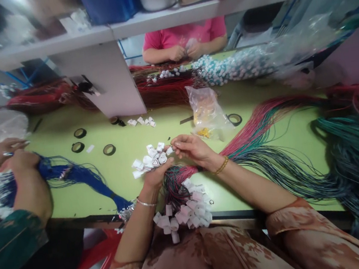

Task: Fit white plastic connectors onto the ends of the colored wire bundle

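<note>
My left hand is closed around a cluster of white plastic connectors, whose blocky ends fan out above the fingers. Close beside it, my right hand pinches at a small white connector at the right of that cluster; a thin wire end seems to be at the fingertips, too small to make out. Below both hands hangs a bunch of white connectors on dark wires over the table's near edge. Red, green and black wires run from there off to the right.
Tape rolls, loose white connectors and a plastic bag with yellow pieces lie on the green table. At left, a co-worker's hands handle blue wires. Another person in pink sits opposite, under a shelf.
</note>
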Action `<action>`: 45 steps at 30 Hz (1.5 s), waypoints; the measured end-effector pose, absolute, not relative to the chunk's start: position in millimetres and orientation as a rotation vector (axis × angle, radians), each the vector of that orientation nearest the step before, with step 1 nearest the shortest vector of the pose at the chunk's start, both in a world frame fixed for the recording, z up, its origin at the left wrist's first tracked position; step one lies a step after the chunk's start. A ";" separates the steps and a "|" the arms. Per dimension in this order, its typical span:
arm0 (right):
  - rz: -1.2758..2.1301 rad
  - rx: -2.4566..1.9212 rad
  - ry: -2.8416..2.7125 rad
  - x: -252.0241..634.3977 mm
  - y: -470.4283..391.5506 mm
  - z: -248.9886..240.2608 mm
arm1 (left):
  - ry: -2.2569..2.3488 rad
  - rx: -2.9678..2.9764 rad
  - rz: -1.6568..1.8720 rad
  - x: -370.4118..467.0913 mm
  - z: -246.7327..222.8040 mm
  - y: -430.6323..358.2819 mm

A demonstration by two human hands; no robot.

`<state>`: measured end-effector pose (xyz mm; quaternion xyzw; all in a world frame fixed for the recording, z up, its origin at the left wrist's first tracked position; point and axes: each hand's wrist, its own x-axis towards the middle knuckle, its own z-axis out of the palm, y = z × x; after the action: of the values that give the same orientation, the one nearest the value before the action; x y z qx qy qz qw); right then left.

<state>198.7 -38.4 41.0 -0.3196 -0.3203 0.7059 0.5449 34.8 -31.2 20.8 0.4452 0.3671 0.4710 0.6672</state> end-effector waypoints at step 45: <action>0.238 -1.049 -1.824 188.3 -66.4 49.9 | 0.813 0.928 1.079 36.5 28.2 -28.8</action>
<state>188.3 -66.4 49.9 -0.4318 -0.7509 0.0982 0.4899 36.5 -28.8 28.2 0.4138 0.3625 0.4810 0.6827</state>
